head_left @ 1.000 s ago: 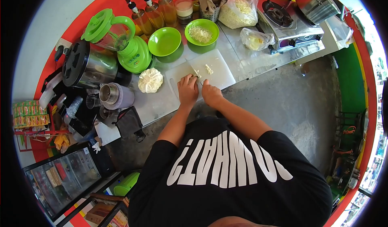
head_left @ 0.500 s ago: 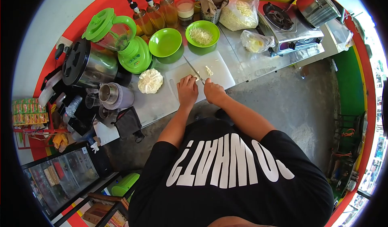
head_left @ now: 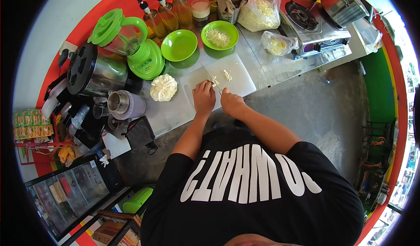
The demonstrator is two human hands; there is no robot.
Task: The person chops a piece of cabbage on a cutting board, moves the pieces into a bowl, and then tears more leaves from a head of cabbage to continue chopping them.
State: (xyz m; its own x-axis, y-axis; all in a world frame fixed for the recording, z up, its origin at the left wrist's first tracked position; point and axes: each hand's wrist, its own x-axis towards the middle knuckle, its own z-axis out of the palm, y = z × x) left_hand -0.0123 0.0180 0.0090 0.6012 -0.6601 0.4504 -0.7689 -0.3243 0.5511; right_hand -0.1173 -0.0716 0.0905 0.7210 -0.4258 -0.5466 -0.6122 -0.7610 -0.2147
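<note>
Cabbage bits [head_left: 214, 80] sit mid-board, under my left fingertips. My left hand [head_left: 204, 98] is flat on the board [head_left: 236, 82], fingers curled down, pinning the piece. My right hand [head_left: 232, 103] is closed around the knife [head_left: 210, 74] handle; the blade runs up and left from the hand, edge down on the board right beside my left fingers. A small pile of cut shreds [head_left: 226, 75] lies just past the blade, apart from both hands

The board is white, lying on a steel counter [head_left: 170, 112], near its front edge. A cabbage chunk [head_left: 163, 87] sits left of the board, off it, not touching

Behind the board: an empty green bowl [head_left: 178, 45] and a second green bowl [head_left: 219, 34] with pale shreds in it, side by side. Behind those, three bottles [head_left: 166, 13] in a row and a small jar [head_left: 201, 8]

Left side: green blender [head_left: 131, 44], jug tilted, lid up. A dark steel pot [head_left: 89, 71] next to it, and a steel cup [head_left: 124, 104] in front of the pot

Right side: a plastic bag [head_left: 261, 9] of pale strands at the back, a smaller bag [head_left: 277, 43] closer in, then a gas stove [head_left: 313, 25] with a steel pot [head_left: 343, 3] on the far burner
</note>
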